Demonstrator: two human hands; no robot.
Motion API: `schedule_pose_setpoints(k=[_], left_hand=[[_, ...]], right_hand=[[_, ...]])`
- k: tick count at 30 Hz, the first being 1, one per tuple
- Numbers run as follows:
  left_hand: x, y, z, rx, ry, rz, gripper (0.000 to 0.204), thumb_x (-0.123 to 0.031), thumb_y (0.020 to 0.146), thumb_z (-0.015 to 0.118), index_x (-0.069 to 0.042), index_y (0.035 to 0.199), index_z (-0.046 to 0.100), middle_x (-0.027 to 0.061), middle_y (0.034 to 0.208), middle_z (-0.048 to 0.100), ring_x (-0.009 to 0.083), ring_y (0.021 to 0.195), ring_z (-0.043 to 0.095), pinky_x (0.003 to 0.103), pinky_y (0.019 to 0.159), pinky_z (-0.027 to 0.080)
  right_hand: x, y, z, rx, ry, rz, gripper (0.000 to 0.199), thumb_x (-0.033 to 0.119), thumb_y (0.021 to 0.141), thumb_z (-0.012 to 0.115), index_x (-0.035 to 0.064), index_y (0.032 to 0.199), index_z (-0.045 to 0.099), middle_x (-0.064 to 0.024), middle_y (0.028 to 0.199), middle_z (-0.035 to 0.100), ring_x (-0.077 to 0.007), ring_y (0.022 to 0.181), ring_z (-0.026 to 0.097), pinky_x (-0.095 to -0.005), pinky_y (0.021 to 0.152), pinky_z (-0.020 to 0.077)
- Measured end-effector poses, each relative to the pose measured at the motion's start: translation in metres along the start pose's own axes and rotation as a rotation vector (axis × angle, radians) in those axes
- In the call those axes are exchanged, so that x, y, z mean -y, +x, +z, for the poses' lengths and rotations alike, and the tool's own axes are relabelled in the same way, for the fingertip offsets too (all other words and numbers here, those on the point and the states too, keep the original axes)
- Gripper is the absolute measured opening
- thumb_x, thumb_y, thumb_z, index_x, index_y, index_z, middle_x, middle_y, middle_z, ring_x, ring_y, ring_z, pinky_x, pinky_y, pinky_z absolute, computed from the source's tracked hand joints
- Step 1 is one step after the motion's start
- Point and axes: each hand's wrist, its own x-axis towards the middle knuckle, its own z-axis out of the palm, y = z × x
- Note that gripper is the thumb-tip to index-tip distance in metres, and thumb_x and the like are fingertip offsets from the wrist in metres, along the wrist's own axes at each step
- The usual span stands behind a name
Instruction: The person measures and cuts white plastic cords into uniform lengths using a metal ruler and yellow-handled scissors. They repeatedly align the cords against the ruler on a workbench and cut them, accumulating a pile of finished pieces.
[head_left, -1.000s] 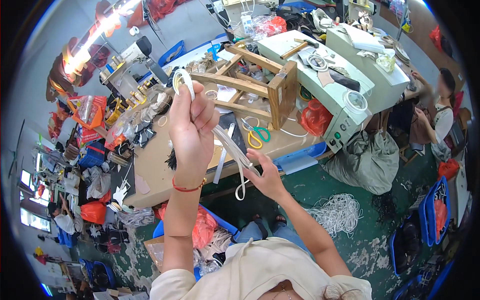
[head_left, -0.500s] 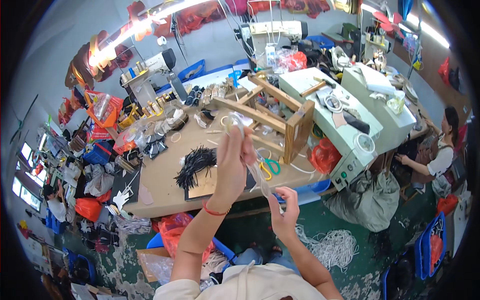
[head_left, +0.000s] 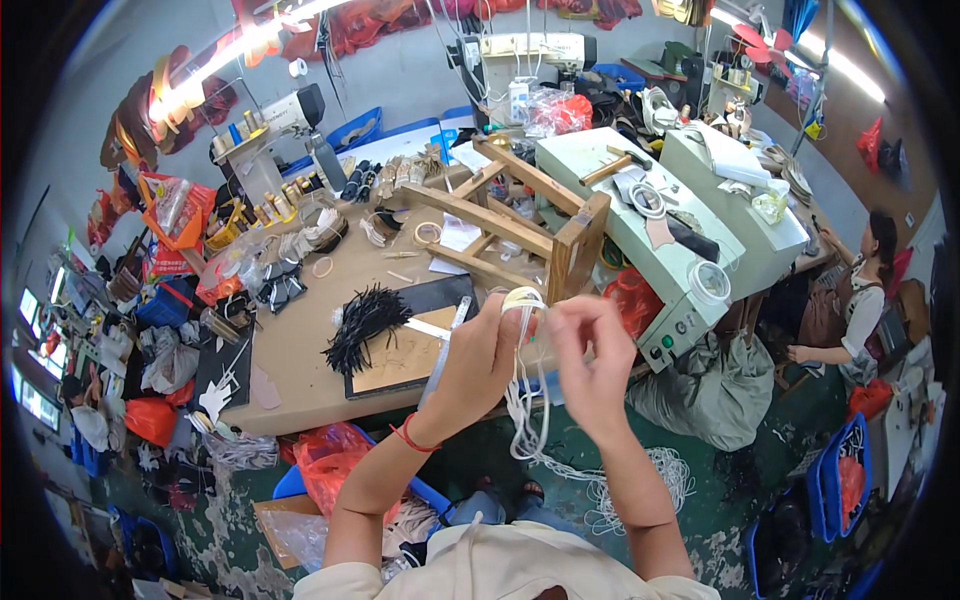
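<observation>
A looped hank of thin white cord [head_left: 523,298] is wrapped at the fingers of my left hand [head_left: 478,352], which is closed on it in front of the bench. More loops of the cord hang below and trail toward a loose white heap [head_left: 664,490] on the floor. Close on the other side of the hank is my right hand [head_left: 596,365], its fingers curled in at the strands and slightly blurred. Past my left hand, a metal ruler [head_left: 447,350] and a bunch of black strips [head_left: 368,325] lie on a dark board.
On the brown-covered bench [head_left: 300,365] lies a wooden frame [head_left: 570,250] behind my hands. A hammer [head_left: 605,168] rests on a pale green machine [head_left: 640,215] to the right. A grey sack [head_left: 710,395] stands below it. A person [head_left: 850,300] sits at far right.
My right hand has risen from below to beside the left hand. The stretched strands now hang in loose loops. The view has shifted slightly, and the ruler now shows past my left hand.
</observation>
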Motion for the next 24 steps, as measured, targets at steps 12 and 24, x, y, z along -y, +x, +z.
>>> schedule_pose_setpoints(k=[12,24], left_hand=[[-0.007,0.01,-0.02,0.131,0.131,0.046,0.015,-0.014,0.093,0.041,0.0,0.087,0.043,0.0203,0.066,0.052,0.0408,0.064,0.053,0.042,0.053,0.04],[0.004,0.028,-0.022,-0.024,-0.354,-0.324,0.028,-0.028,0.097,0.04,-0.004,0.089,0.053,-0.0065,0.059,0.035,0.0016,0.05,0.028,0.02,0.044,0.023]], right_hand=[[-0.008,0.04,-0.004,0.361,0.001,-0.293,0.015,0.002,0.078,0.058,0.0015,0.092,0.06,-0.0089,0.074,0.054,-0.0219,0.064,0.054,-0.0296,0.061,0.0433],[-0.046,0.036,0.001,0.521,0.052,0.072,0.018,0.018,0.083,0.059,0.0009,0.089,0.059,-0.0132,0.073,0.058,-0.0213,0.059,0.054,-0.0294,0.056,0.0431]])
